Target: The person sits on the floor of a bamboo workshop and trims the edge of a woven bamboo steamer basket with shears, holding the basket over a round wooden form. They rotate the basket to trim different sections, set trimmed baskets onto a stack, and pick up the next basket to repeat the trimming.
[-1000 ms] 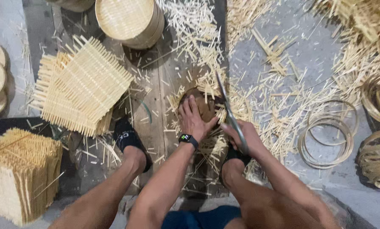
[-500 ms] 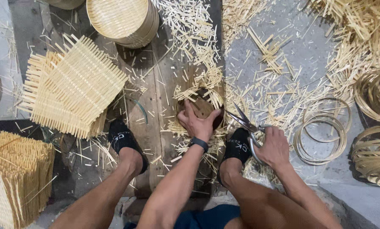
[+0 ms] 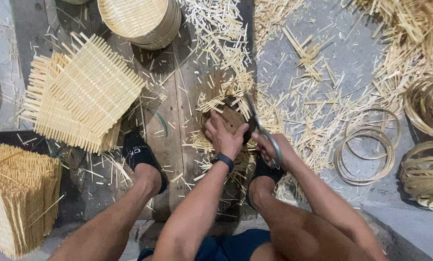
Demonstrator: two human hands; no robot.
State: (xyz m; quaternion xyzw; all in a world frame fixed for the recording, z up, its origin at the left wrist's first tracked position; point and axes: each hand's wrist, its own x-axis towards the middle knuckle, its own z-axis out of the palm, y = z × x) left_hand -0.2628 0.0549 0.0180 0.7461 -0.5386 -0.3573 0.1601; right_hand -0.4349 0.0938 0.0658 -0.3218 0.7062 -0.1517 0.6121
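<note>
My left hand (image 3: 224, 136) presses flat on a round brown disc (image 3: 231, 118) fringed with pale bamboo strips, lying on the dark wooden boards. My right hand (image 3: 273, 146) is closed on the handles of metal scissors (image 3: 259, 124), whose blades point up along the disc's right edge. A black watch sits on my left wrist. Both feet in black socks rest either side of the disc.
Stacked woven bamboo mats (image 3: 81, 92) lie at left, another pile (image 3: 18, 193) at lower left. Round woven trays (image 3: 141, 19) stand at the top. Bamboo hoops (image 3: 368, 147) and coiled rings (image 3: 426, 171) sit at right. Cut bamboo slivers (image 3: 303, 67) litter the floor.
My right hand has swung the scissors back in from the right to the disc's edge. My left hand has stayed on the disc.
</note>
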